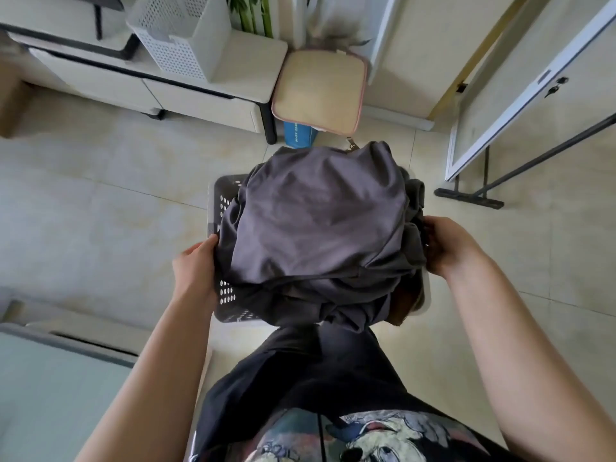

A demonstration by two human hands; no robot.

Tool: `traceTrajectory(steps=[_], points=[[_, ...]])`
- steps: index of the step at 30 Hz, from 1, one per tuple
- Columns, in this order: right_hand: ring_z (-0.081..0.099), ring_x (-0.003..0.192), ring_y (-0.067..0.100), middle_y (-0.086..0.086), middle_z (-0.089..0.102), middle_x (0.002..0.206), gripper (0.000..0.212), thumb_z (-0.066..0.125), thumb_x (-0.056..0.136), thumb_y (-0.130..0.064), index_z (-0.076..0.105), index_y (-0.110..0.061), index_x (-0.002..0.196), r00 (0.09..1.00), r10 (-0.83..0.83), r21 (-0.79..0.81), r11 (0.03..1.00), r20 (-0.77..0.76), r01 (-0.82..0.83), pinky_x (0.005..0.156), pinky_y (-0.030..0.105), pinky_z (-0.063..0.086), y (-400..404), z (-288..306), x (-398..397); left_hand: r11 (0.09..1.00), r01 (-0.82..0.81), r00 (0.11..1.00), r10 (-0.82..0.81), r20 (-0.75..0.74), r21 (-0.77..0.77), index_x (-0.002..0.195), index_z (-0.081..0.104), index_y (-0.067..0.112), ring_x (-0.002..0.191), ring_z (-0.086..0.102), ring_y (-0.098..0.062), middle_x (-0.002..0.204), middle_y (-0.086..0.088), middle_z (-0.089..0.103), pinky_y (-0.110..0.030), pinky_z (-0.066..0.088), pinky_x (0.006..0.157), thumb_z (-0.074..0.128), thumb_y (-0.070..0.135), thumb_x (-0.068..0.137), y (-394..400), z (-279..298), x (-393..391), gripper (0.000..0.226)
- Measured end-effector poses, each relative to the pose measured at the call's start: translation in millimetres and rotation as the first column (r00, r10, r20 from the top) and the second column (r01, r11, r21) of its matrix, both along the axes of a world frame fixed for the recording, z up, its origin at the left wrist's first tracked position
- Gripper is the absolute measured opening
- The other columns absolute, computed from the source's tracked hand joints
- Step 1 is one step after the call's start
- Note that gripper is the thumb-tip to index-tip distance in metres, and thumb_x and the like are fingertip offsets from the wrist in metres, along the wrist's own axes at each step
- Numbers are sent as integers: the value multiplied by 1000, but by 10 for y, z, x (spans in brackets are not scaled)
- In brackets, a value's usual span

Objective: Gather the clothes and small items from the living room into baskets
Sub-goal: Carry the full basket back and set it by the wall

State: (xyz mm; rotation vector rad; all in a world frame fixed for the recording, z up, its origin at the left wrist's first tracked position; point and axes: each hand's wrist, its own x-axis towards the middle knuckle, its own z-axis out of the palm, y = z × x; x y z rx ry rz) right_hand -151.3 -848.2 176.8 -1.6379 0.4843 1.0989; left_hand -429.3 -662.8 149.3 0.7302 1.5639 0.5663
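A grey perforated basket is in front of me above the tiled floor, heaped with dark grey clothes that spill over its rim and hide most of it. My left hand grips the basket's left side, fingers tucked under the cloth. On the right side my right hand curls round the rim and the hanging fabric there. A brown item peeks out under the clothes at the near right corner.
A second, white perforated basket stands on the low white TV cabinet at the back left. A stool with a beige cushion is behind the basket, a blue box under it. A whiteboard on a black stand leans at the right.
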Motion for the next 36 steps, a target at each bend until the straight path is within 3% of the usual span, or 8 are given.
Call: traceTrajectory(steps=[4, 11, 14, 18, 22, 29, 33, 36], points=[[48, 29, 6, -5, 48, 36, 32, 44, 97, -9, 49, -13, 65, 999, 43, 36, 998, 12, -43, 34, 11, 35, 633, 53, 590, 1000, -11, 1000, 11, -10, 28, 71, 63, 9, 57, 53, -13, 54, 3, 58, -23, 46, 59, 64, 10, 90, 581, 28, 573, 19], [46, 27, 6, -6, 47, 34, 36, 41, 99, -13, 46, -15, 63, 980, 199, 30, 979, 22, -200, 33, 10, 34, 1696, 169, 1614, 993, -121, 993, 121, 13, 1, 63, 49, 13, 27, 35, -2, 32, 12, 39, -11, 24, 31, 59, 5, 93, 1317, 129, 1536, 32], [46, 27, 6, -6, 48, 34, 45, 39, 101, -12, 49, -15, 57, 956, 290, 44, 955, 41, -292, 32, 11, 34, 2164, 285, 1973, 982, -187, 982, 187, 26, -2, 62, 48, 12, 27, 36, -2, 32, 11, 38, -12, 27, 32, 59, 4, 93, 1611, 150, 1816, 34], [43, 23, 4, -7, 44, 29, 77, 36, 102, -12, 50, -16, 27, 914, 397, 53, 914, 79, -402, 29, 12, 31, 2790, 337, 2321, 970, -245, 969, 245, 29, -13, 65, 51, 12, 28, 40, -1, 33, 11, 43, -13, 30, 32, 61, 6, 93, 2038, 106, 2078, 30], [43, 24, 4, -8, 45, 30, 55, 37, 102, -14, 52, -17, 49, 889, 447, 5, 893, 101, -450, 30, 12, 32, 3519, 299, 2582, 951, -309, 950, 310, 39, -29, 65, 50, 12, 28, 42, -1, 32, 10, 45, -13, 34, 34, 62, 6, 93, 2616, 30, 2243, 31], [42, 23, 6, -7, 43, 30, 47, 38, 100, -15, 48, -18, 54, 882, 466, -72, 884, 77, -461, 30, 11, 30, 4754, 149, 2817, 929, -365, 923, 370, 105, -63, 70, 56, 11, 30, 49, 1, 36, 10, 53, -14, 39, 36, 63, 9, 93, 3719, -83, 2399, 25], [44, 25, 6, -8, 44, 31, 39, 39, 100, -16, 43, -19, 61, 879, 464, -95, 885, 110, -455, 33, 14, 33, 5536, 80, 2920, 932, -349, 931, 356, 74, -92, 77, 63, 9, 44, 58, -6, 57, 1, 64, -21, 48, 48, 69, 16, 90, 4328, -237, 2404, 16], [43, 28, 5, -9, 43, 30, 38, 40, 100, -14, 41, -20, 63, 855, 498, -114, 867, 149, -485, 32, 12, 30, 6066, 16, 3028, 948, -299, 953, 303, 13, -110, 77, 63, 13, 52, 50, -10, 65, 1, 57, -23, 41, 52, 72, 19, 87, 4727, -380, 2437, 14]])
